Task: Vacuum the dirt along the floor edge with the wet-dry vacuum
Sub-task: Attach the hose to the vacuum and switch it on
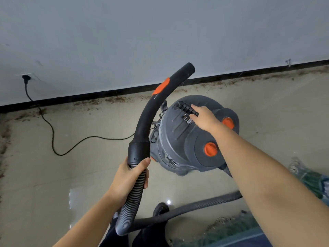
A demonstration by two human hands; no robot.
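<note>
Hose: We see the ribbed hose (132, 196) nearest to us. It loops low over the floor (89, 175) and runs off to the right.
Left hand: Our left hand (130, 175) is wrapped tight around the hose, right where it joins the black curved handle tube (147, 111). The arm reaches forward and the thumb lies over the top.
Handle tube: It curves up and away from us. Its open end (189, 67) points at the wall, up in the air, not down at the floor.
Right hand: Our right hand (203, 118) reaches out to the top of the vacuum. The fingers curl on the carry handle (188, 108). We think it grips the handle, but the fingertips are partly hidden.
Vacuum: The grey wet-dry vacuum (187, 136) stands on the floor, near the wall edge but not touching it.
Cord: The black cord (53, 138) is plugged into the wall socket (26, 77).
Dirt: Brown dirt (115, 99) lies all along the floor edge, under the black baseboard (231, 75), and along the left edge too.
How far: We think the cleaning has not really begun. The dirt line looks whole, so nearly all of it is left.
</note>
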